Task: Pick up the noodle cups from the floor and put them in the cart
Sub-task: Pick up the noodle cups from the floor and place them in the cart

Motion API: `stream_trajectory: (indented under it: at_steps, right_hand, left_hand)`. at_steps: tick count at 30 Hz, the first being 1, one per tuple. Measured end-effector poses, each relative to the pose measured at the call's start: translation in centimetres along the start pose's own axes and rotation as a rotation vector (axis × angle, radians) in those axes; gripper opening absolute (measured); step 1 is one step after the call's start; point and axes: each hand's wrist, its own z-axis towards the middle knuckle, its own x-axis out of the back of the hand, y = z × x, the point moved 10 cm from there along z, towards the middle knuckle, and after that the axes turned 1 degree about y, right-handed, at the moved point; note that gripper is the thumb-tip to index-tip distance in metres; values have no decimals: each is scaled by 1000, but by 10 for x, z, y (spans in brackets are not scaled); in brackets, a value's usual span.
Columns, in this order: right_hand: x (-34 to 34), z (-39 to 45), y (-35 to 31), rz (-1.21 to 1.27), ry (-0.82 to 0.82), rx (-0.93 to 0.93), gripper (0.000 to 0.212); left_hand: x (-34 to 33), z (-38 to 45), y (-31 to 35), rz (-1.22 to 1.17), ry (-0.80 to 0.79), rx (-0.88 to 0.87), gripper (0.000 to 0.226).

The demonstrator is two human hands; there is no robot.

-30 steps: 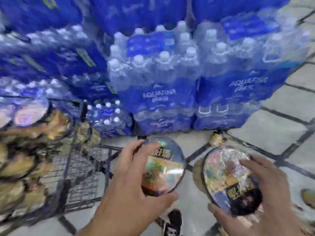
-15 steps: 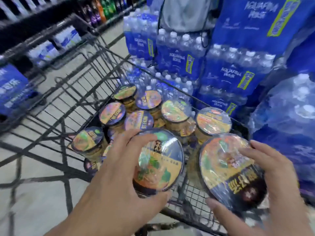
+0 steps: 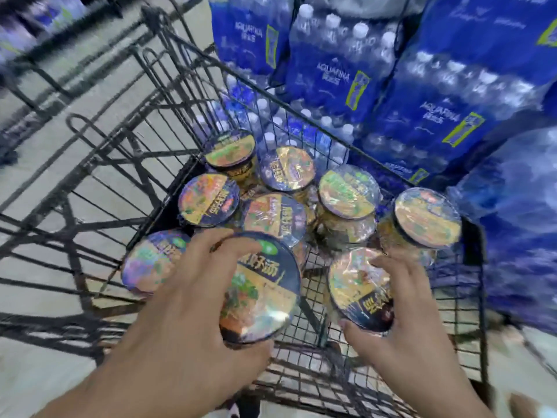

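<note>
My left hand [image 3: 187, 309] grips a noodle cup [image 3: 259, 291] with a dark-rimmed shiny lid, held over the near part of the black wire cart [image 3: 470, 297]. My right hand [image 3: 404, 321] holds a second noodle cup [image 3: 355, 288] lower down inside the cart, near the mesh floor. Several more foil-lidded noodle cups [image 3: 346, 194] stand upright in the cart beyond my hands, packed close together.
Stacked packs of blue bottled water [image 3: 422, 101] rise right behind and to the right of the cart. More wire carts [image 3: 90, 131] are nested to the left. Pale tiled floor [image 3: 45, 378] shows below and at left.
The view has swung from the floor up to the cart. Both hands have carried their cups forward and down over the cart, the right one deeper inside.
</note>
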Motion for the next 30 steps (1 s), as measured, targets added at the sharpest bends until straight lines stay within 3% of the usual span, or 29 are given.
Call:
stream_trajectory:
  at_steps: [4, 8, 11, 15, 22, 30]
  right_hand:
    - [-4, -10, 63, -147, -8, -192, 88]
    - [-6, -9, 109, -270, -27, -299, 87]
    - [-5, -6, 129, -263, -6, -329, 86]
    - [-15, -1, 149, -315, -74, -386, 86]
    - [-28, -5, 174, -394, -150, -451, 88]
    - [-53, 1, 194, -360, -216, -480, 100]
  left_hand:
    - [-60, 12, 73, 136, -184, -205, 85]
    - [-101, 53, 121, 297, -224, -353, 72]
    - [-130, 64, 144, 389, -292, -395, 75]
    - [-184, 73, 125, 470, -448, -294, 83]
    - [-270, 98, 81, 815, -577, -334, 81]
    - [-311, 111, 37, 863, -633, -271, 85]
